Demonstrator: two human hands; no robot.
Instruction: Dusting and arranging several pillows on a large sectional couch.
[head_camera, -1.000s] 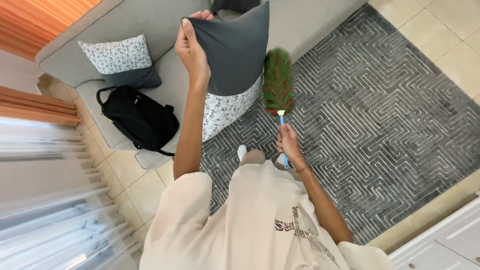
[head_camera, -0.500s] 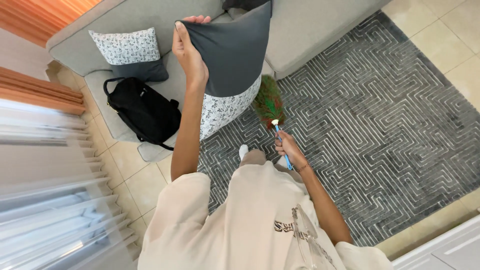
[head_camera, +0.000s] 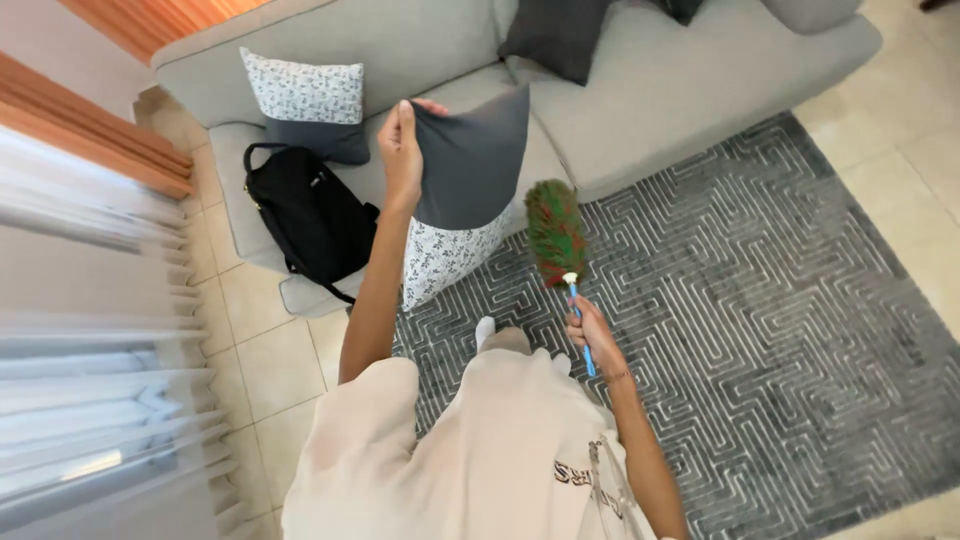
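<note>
My left hand (head_camera: 402, 150) grips the top corner of a cushion (head_camera: 465, 190) that is dark grey above and white-patterned below. It hangs in the air in front of the grey sofa (head_camera: 640, 90). My right hand (head_camera: 592, 330) holds the blue handle of a feather duster (head_camera: 556, 232), whose green and red head points up beside the cushion's right edge. Head and cushion look very close; I cannot tell whether they touch.
A black backpack (head_camera: 300, 215) lies on the sofa's left end beside a white-patterned cushion (head_camera: 305, 100). Dark cushions (head_camera: 555, 35) sit further along the seat. A grey patterned rug (head_camera: 760, 300) covers the tiled floor (head_camera: 270, 370). Curtains (head_camera: 90, 330) hang at the left.
My head view has pulled back and shifted, showing more sofa. The duster head has come out from behind the cushion's lower right and now stands upright beside it.
</note>
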